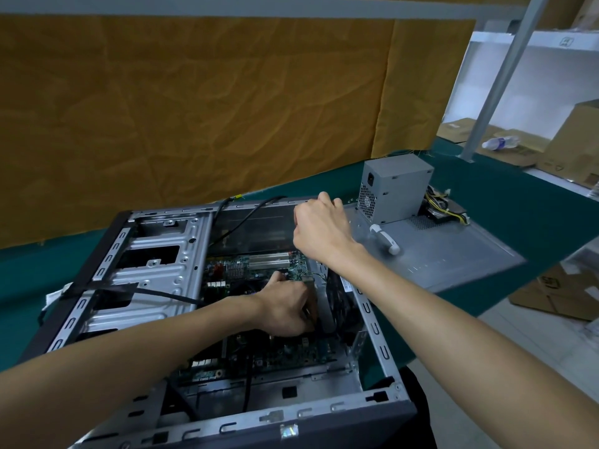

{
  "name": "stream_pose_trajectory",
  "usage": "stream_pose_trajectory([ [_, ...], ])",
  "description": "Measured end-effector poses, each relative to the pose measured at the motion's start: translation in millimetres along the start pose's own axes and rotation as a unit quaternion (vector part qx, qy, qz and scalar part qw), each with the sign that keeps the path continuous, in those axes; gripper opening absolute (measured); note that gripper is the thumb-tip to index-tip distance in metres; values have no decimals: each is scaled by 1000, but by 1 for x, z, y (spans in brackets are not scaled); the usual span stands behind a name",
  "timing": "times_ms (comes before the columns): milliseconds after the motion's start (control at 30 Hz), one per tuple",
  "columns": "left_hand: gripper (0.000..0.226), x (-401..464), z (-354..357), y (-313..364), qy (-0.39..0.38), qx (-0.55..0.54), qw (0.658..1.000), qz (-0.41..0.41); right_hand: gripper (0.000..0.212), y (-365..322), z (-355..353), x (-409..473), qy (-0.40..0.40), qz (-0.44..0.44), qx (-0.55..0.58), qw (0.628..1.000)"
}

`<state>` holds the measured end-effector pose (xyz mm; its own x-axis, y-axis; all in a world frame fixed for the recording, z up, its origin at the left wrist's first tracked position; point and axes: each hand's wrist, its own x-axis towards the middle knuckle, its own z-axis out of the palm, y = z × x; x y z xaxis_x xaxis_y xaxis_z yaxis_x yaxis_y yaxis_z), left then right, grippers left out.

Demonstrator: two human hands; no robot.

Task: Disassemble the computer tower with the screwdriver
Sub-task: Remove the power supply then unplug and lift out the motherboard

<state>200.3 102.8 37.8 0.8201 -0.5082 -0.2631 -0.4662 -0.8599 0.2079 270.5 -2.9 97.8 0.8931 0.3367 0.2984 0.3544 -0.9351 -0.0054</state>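
Tower: my computer tower (207,319) lies on its side, open, filling the centre and lower frame on the green surface (505,222); grey metal frame, black front edge at left.
Inside: green motherboard (259,267) with white slots; black cables cross the drive bays at left.
Left hand (288,307): down in the case, my fingers curled round a small part beside the black fan; I cannot tell what it is.
Right hand (319,228): raised over the far rim, closed in a fist; whether it grips anything is hidden.
Around: removed side panel (447,254) at right, with the grey power supply (393,191) standing on it.
Edges: brown sheet behind; shelves and cardboard boxes upper right.
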Motion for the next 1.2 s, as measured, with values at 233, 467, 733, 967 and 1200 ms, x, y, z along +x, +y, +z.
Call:
stream_pose_trajectory([
  [233,12,-8,-19,-6,18,-132,991,20,16,3,0,-1,23,-11,34,999],
  [467,42,-46,-46,-32,88,117,985,-90,15,4,-28,-42,-170,-127,161,964],
  [733,69,-72,-47,-27,1,160,978,-131,13,-30,-28,-57,-291,-211,-143,922],
  [967,53,-92,-36,-36,204,139,946,-209,18,4,-29,-9,-97,-190,-103,972],
  [1200,77,-95,-44,-43,194,-30,931,-307,61,2,6,33,-97,-108,-45,988],
])
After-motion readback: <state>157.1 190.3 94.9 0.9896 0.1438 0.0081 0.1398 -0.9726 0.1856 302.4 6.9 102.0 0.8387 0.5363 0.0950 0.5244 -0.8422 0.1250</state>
